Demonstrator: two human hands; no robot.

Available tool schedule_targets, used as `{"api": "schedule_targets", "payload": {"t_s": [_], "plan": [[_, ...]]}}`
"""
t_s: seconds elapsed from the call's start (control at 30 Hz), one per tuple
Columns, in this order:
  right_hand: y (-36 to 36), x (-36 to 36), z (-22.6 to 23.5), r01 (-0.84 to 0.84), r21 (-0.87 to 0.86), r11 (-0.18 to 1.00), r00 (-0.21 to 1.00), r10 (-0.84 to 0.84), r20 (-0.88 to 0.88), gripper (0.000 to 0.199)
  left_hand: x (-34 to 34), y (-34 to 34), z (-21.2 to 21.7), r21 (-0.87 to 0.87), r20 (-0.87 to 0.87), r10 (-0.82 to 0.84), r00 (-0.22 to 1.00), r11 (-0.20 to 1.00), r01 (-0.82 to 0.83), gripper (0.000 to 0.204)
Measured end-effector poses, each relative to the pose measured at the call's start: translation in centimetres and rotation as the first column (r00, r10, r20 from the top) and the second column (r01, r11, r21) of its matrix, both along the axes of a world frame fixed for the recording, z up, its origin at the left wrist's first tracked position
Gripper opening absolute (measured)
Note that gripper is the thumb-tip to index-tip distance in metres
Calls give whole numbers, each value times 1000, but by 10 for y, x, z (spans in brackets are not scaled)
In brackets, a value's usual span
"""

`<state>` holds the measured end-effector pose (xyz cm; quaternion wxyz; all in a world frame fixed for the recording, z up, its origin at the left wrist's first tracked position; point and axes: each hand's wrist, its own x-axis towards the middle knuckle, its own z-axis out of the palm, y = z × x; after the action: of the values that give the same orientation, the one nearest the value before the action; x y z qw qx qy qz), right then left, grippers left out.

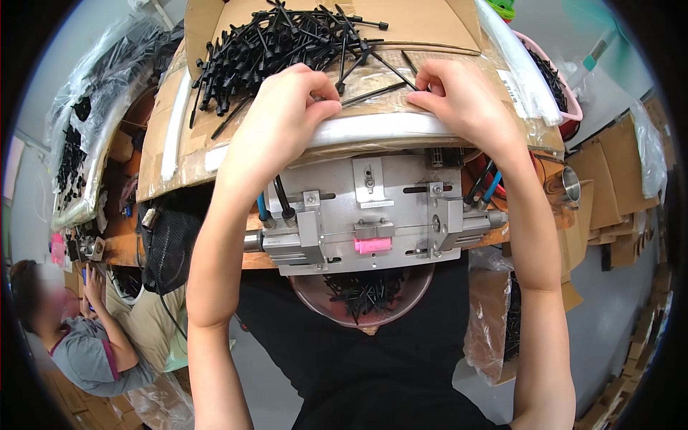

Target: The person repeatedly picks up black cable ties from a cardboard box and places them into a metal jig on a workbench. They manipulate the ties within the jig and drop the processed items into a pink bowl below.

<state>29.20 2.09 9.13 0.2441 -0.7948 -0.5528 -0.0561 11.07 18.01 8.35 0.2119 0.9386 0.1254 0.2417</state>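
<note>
A heap of thin black plastic stems with collared ends (269, 46) lies on the taped cardboard at the far side. My left hand (297, 107) is closed in a pinch at the left end of one black stem (373, 94), which lies slanted between my hands. My right hand (462, 97) is closed too, its thumb and forefinger pinching the end of another black stem (393, 68) that points back toward the heap. The fingertips partly hide both ends. Nearer me, below my hands, sits a metal fixture (369, 186) with a pink piece (373, 245) at its front middle.
Under the fixture a translucent pink bowl (301, 304) holds more black stems. Black and blue hoses (283, 197) run to the clamps on both sides. A metal cup (570, 185) stands at the right. A seated person (93, 351) works at the left.
</note>
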Motion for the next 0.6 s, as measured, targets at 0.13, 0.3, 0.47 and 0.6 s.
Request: {"api": "schedule_targets", "payload": {"t_s": [0.13,0.3,0.47,0.6], "plan": [[-5,7,-19,-66,295,953,949,-31,314,16,-7,3,5,-37,-15,-49,999,998,49,16],[-2,12,-2,-48,437,898,927,-123,355,13,-21,-1,7,-2,60,-27,998,1000,27,26],[-12,1,18,102,416,904,995,-101,-26,14,-49,-41,-3,222,312,116,943,956,-191,62],[-51,18,12,83,431,899,681,265,-683,22,-101,-130,-56,167,136,152,979,971,-173,79]]}}
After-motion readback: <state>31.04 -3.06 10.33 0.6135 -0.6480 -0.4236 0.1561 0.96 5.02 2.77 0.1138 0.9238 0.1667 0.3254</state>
